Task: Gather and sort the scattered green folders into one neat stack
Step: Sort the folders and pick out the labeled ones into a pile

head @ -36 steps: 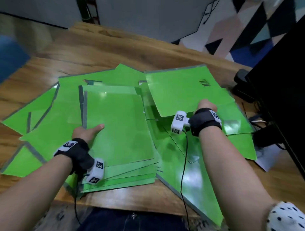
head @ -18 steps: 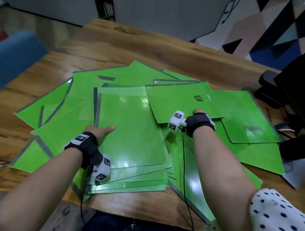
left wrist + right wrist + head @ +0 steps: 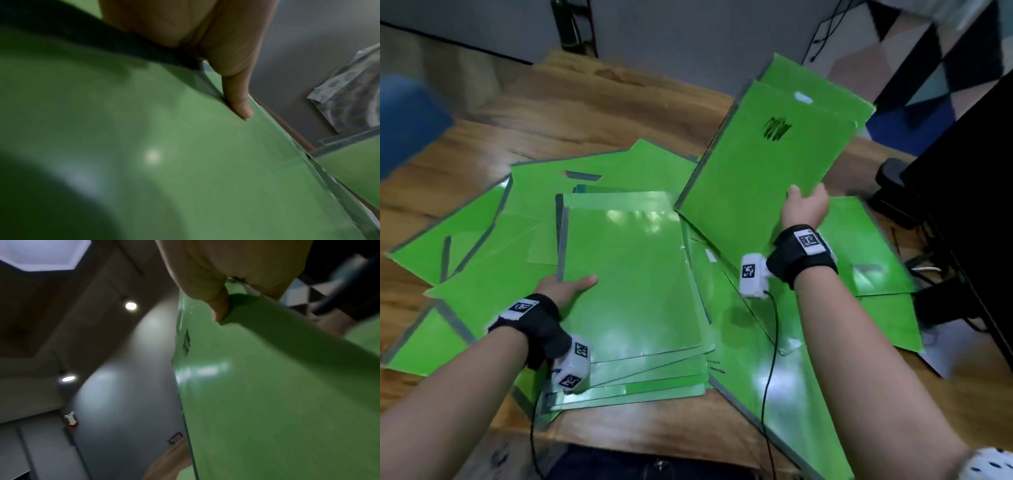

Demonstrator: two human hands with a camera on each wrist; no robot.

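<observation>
The right hand [image 3: 805, 207] grips a green folder [image 3: 763, 178] by its near edge, thumb on the upper face and the other fingers hidden behind it, and holds it tilted up off the table [image 3: 592, 113] with its far end raised toward the wall. In the right wrist view the thumb [image 3: 220, 308] presses on the folder's curled edge, and dark printed marks show on its face. A second green sheet shows behind the raised one, its edge sticking out along the top; whether the hand holds both cannot be told. The left hand [image 3: 566, 291] rests at the left edge of the stack [image 3: 633, 284], a loosely squared pile of folders near the front of the table. Its thumb lies flat on the top folder, and the other fingers are hidden beneath the edge, so whether they grip it cannot be told. The left wrist view shows one straight finger [image 3: 238, 100] lying along the folder's edge. More scattered folders [image 3: 479, 246] lie overlapping to the left, behind and to the right of the stack, and one juts over the table's front edge at the right. A black wrist strap with a white tagged camera sits on each wrist.
</observation>
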